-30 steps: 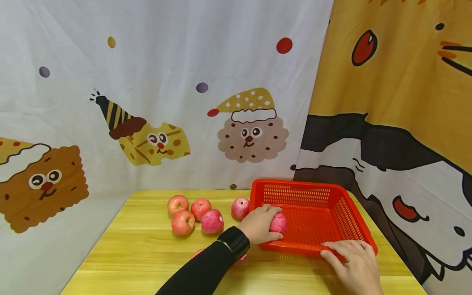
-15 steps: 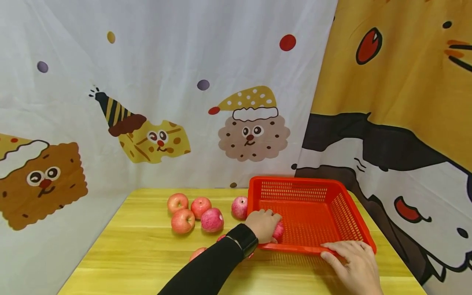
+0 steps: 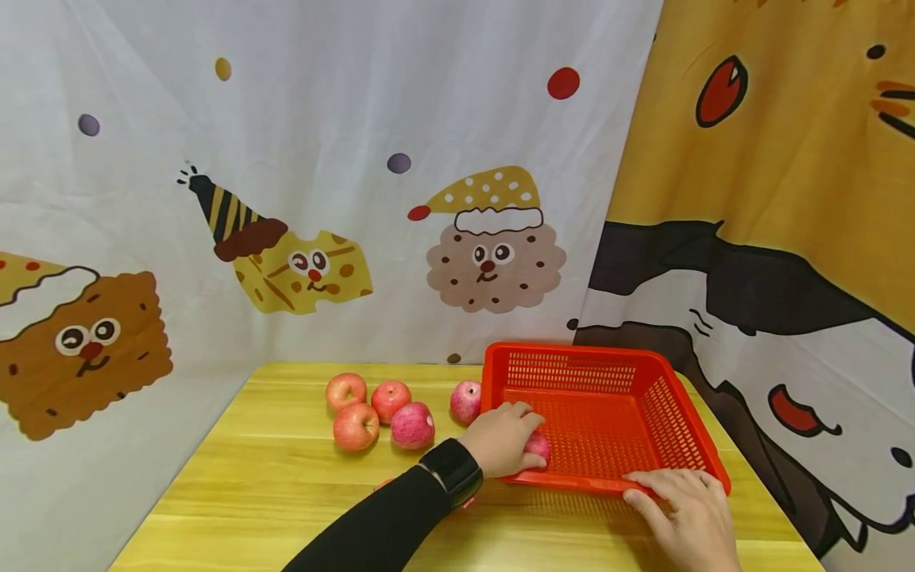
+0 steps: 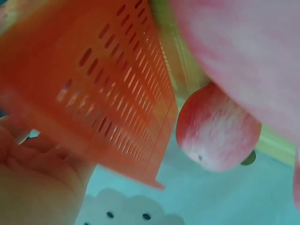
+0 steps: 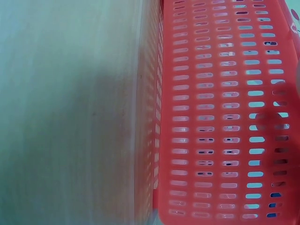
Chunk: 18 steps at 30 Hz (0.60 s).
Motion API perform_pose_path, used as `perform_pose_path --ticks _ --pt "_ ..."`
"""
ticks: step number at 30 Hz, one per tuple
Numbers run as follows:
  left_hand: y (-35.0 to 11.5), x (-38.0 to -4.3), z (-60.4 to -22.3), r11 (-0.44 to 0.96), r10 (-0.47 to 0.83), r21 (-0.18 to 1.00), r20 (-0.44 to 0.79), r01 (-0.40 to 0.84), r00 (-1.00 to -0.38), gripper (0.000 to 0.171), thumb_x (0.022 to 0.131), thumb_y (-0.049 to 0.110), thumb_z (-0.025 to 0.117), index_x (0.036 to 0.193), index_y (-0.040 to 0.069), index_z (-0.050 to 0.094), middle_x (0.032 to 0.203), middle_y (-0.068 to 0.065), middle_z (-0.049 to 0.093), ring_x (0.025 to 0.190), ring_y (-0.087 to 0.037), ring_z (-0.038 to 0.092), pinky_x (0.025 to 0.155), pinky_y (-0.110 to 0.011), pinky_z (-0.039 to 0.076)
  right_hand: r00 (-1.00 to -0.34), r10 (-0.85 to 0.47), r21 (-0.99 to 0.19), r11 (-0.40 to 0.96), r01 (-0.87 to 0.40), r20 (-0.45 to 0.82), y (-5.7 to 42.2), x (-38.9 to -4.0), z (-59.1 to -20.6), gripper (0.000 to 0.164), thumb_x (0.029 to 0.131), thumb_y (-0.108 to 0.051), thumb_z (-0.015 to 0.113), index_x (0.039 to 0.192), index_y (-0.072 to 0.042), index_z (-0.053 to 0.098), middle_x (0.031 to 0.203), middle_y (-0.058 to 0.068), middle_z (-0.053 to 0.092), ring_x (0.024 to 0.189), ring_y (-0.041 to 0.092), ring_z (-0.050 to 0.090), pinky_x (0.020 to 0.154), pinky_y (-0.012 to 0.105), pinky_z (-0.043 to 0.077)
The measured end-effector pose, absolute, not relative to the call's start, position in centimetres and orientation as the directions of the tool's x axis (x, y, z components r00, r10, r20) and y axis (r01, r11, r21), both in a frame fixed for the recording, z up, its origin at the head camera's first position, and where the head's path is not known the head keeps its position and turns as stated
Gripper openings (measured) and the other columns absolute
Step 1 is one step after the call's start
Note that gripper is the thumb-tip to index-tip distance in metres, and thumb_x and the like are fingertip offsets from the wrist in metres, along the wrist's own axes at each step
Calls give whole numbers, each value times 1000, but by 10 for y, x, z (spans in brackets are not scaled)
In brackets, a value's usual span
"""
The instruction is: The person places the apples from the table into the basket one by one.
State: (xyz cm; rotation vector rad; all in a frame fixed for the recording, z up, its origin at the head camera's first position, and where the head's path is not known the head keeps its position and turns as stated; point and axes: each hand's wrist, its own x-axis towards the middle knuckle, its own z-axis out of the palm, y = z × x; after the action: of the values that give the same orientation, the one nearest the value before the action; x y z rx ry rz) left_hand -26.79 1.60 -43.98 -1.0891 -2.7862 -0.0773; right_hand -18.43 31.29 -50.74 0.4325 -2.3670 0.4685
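My left hand (image 3: 503,438) reaches over the left wall of a red plastic basket (image 3: 572,482). Its fingers curl over a pinkish-red apple (image 3: 538,451) inside, near the front left corner, and partly hide it. In the left wrist view the left hand (image 4: 44,180) is beside the slotted basket wall (image 4: 117,89). My right hand (image 3: 686,512) grips the basket's front rim near the right corner, fingers over the edge and thumb on the near side. The right wrist view shows mainly the slotted basket wall (image 5: 218,117).
Left of the basket, on the wooden table (image 3: 236,477), several apples (image 3: 356,427) sit in a cluster. A single apple (image 3: 466,402) stands close to the basket's left wall. Another apple (image 3: 384,484) is mostly hidden by my left sleeve. A printed curtain (image 3: 322,159) hangs behind.
My left hand has lowered the apple to the basket's front left, dipped right, then shifted slightly back left. The right hand keeps its place on the rim.
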Motion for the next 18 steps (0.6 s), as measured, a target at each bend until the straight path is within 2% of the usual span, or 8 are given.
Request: perform_pose_path --ticks 4,8,13,18 --pt "-7 -255 -434 704 688 15 234 710 -687 57 88 53 67 132 17 61 130 -4 56 115 -18 50 97 -36 49 -716 -186 -204 883 -422 673 312 -185 -507 23 73 -33 85 94 -27 76 89 -8 71 84 18 56 78 49 31" --pt "-39 -236 -430 710 665 44 283 702 -691 61 88 52 69 134 14 59 134 -7 54 121 -21 48 101 -41 46 -716 -198 -195 884 -426 669 310 -186 -506 22 75 -31 84 95 -27 75 90 -8 70 85 18 56 78 49 31" --pt "-89 -210 -440 763 589 111 283 636 -757 70 85 54 71 138 11 54 138 -10 51 124 -25 44 101 -46 45 -717 -221 -169 887 -430 662 307 -186 -504 21 78 -29 80 97 -23 74 94 -4 70 89 22 56 79 51 32" --pt "-129 -184 -461 814 481 223 257 536 -838 72 84 51 73 140 11 52 142 -16 47 129 -39 37 105 -56 37 -726 -245 -145 891 -429 642 306 -185 -502 20 81 -26 77 100 -19 73 97 -1 70 94 24 56 81 52 33"
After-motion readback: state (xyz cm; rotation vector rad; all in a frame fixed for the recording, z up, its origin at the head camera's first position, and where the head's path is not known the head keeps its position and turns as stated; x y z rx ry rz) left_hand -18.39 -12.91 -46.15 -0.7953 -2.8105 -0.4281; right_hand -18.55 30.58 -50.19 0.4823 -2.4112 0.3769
